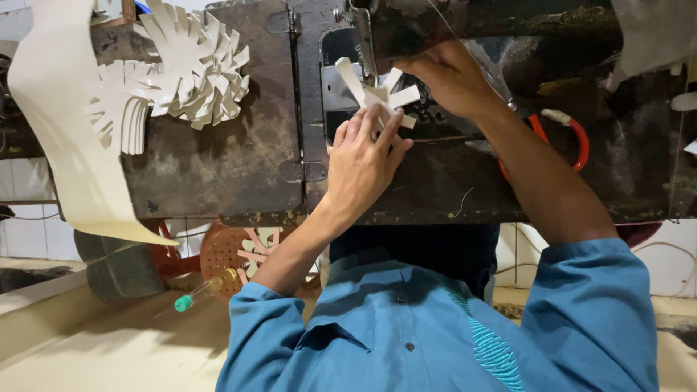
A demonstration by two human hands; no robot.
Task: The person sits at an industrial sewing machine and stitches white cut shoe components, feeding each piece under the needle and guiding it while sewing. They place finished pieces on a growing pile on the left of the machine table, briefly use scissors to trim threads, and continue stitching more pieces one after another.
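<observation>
A white cut piece with spoke-like arms (363, 81) lies on the dark, worn machine bed (218, 160), just under the machine head (435, 25). My left hand (363, 163) presses its fingertips flat on the near side of the piece. My right hand (451, 76) reaches in from the right and pinches the far side of the piece beneath the head; its fingertips are partly hidden there. Both arms are in blue sleeves.
A stack of white fringed cut pieces (190, 67) sits on the bed at the left, beside a long curved white strip (62, 138) hanging over the edge. Red-handled scissors (577, 141) lie at the right. Below are an orange perforated disc (221, 254) and a green-tipped tool (190, 298).
</observation>
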